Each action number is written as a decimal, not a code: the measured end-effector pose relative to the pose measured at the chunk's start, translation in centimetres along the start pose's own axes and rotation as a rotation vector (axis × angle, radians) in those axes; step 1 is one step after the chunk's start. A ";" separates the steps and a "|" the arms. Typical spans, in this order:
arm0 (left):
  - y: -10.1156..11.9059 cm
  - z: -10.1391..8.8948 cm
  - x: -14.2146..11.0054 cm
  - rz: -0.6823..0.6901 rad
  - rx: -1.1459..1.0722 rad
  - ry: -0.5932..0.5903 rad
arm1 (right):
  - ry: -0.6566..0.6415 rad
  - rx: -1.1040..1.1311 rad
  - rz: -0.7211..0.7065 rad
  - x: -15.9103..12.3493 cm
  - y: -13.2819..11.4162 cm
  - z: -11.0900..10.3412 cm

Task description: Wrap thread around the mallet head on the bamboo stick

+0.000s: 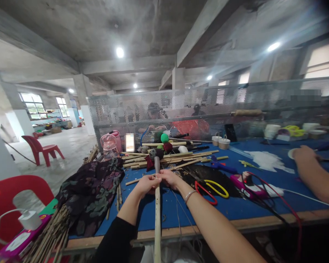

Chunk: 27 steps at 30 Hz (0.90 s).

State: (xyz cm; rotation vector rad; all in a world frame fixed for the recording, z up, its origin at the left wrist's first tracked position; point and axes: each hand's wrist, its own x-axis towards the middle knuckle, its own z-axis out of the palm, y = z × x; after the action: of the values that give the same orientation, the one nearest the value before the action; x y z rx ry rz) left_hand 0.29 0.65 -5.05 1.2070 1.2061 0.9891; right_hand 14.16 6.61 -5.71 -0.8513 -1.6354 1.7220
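Note:
Both my hands meet at a long pale stick [157, 215], which looks like bamboo and runs from the bottom edge up toward the far side of the table. Its upper end has a smooth grey covering [157, 166]. My left hand [146, 184] pinches the stick from the left, just below that covering. From the right, my right hand [168, 179] closes its fingertips at the same spot. Whether a thread lies between the fingertips is too small to tell. Thin threads [178, 204] trail below my right hand. Behind the grey end sits a dark ball of yarn [155, 153].
Scissor handles, yellow [218, 188] and red [207, 195], lie right of my hands. Beyond are loose sticks [181, 157], a blue glue gun [223, 167] and a purple power strip [248, 187]. Camouflage cloth [91, 190] covers the left. Another person's hand [305, 157] works at right.

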 end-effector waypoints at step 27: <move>0.3 -0.2 -0.1 0.005 -0.223 -0.186 | -0.118 0.119 -0.017 -0.4 -0.4 -0.8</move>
State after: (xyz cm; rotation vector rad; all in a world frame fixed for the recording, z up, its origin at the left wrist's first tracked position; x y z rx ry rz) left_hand 0.13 0.60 -4.69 1.0994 0.9220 0.9648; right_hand 15.02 6.83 -5.31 -0.6898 -1.5922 1.8681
